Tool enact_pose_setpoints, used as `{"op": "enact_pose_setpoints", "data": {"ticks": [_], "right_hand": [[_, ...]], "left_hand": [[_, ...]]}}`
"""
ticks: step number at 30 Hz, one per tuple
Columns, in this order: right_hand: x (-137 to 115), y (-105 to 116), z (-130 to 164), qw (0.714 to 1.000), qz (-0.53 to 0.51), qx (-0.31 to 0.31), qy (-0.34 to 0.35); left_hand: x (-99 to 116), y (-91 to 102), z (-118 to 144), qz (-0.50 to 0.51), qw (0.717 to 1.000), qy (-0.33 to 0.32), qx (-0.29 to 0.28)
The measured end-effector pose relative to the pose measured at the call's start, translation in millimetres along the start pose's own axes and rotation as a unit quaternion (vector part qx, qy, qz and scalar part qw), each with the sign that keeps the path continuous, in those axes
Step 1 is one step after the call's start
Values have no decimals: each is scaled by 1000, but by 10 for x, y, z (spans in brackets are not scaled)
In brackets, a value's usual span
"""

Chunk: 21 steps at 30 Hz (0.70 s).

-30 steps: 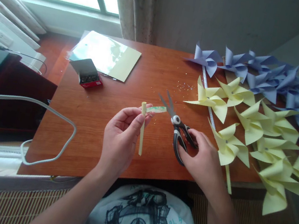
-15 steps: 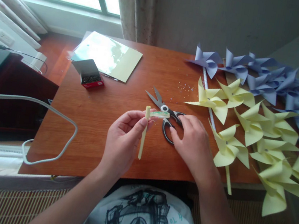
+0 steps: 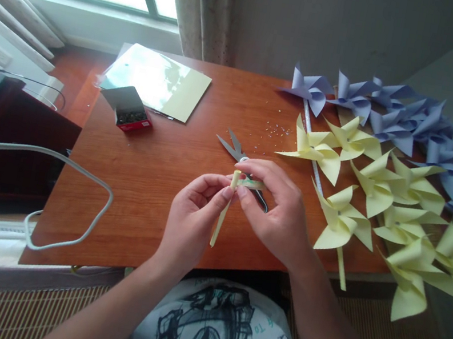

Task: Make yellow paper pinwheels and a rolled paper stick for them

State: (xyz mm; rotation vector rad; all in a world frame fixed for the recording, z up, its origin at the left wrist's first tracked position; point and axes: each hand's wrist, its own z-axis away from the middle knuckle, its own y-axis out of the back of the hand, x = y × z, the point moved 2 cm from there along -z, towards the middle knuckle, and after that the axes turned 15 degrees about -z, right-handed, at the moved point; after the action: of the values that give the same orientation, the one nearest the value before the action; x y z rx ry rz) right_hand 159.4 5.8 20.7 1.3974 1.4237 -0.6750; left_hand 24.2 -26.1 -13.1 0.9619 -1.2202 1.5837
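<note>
Currently: yellow paper stick point(image 3: 221, 219) held up over worktop point(image 3: 133, 206)

L grip point(image 3: 191, 213) has it pinched btwn thumb & fingers nr its upper end; stick's tilted, lower end hanging free. Tape strip point(image 3: 252, 184) w/ green marks runs R from the stick's upper part, into the curve of R grip point(image 3: 278, 210). R thumb & fingertips are right up at stick & tape, fingers bent; can't tell if they're pinching or only touching.

Scissors point(image 3: 233, 147) lie on worktop just beyond, blades apart & pointing away, handles partly hidden by R grip. R side: yellow pinwheels point(image 3: 343, 215) spread out, purple pinwheels point(image 3: 392, 126) mostly farther back. Tiny specks point(image 3: 276, 130) nr the leftmost yellow one. Back L: open red box point(image 3: 136, 124) w/ small dark bits inside, in front of a glossy packet point(image 3: 189, 93). White cable point(image 3: 111, 196) loops over worktop's L edge.
</note>
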Motion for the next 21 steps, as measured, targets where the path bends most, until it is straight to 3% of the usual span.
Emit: {"op": "enact_pose_setpoints", "data": {"ticks": [10,16,21], "right_hand": [[16,-60,43,997,-63,33,-41],[36,-67,35,989,-114,13,-91],[37,-48,63,991,-106,10,-84]], "left_hand": [[-45,-32,18,-7,1000,-3,1],[-38,-11,33,-101,993,-56,27],[-46,31,16,-101,992,-62,31]]}}
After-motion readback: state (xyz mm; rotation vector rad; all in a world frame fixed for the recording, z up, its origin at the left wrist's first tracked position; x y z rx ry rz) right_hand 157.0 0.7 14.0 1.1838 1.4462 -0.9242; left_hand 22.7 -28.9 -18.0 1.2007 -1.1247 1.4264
